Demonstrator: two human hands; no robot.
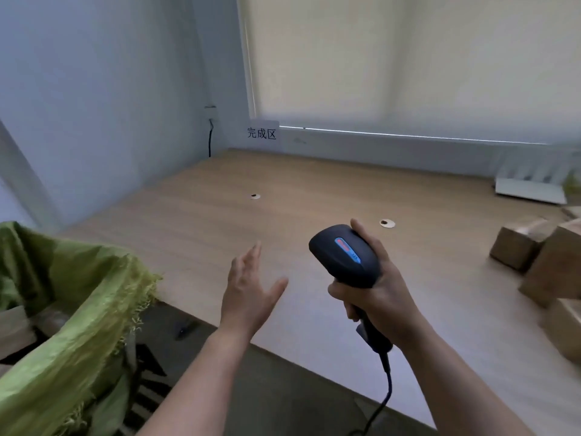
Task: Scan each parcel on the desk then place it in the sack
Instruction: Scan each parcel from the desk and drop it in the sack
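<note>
While raised over the near part of the wooden desk (pixel 220 196), right hand (pixel 382 302) wrapped round the grip of a black barcode scanner (pixel 344 256), forearm rising from the lower right edge of view. Scanner upright, long axis running from its cabled base near the wrist up to the rounded head, head tipped forward and away toward the far wall, blue-lit strip on its top facing the camera. Fingers (pixel 341 292) curled tight about the handle, one finger laid up along the far side of the head; black cable (pixel 385 394) hanging from the base off the bottom of view.

Left hand (pixel 246 294) held out over the desk's front edge, palm turned inward to the right, forearm slanting up from the bottom centre. Fingers straight and close together, thumb spread wide; nothing held, nothing touched.

Brown cardboard parcels (pixel 534 256) bunched on the desk at the right edge, well apart from both hands, blurred. Green woven sack (pixel 94 309) standing open off the desk's left end, frayed rim toward the desk, brown boxes (pixel 14 328) partly visible inside. White sign (pixel 261 133) with dark characters against the far wall; white router (pixel 531 187) at the far right.
</note>
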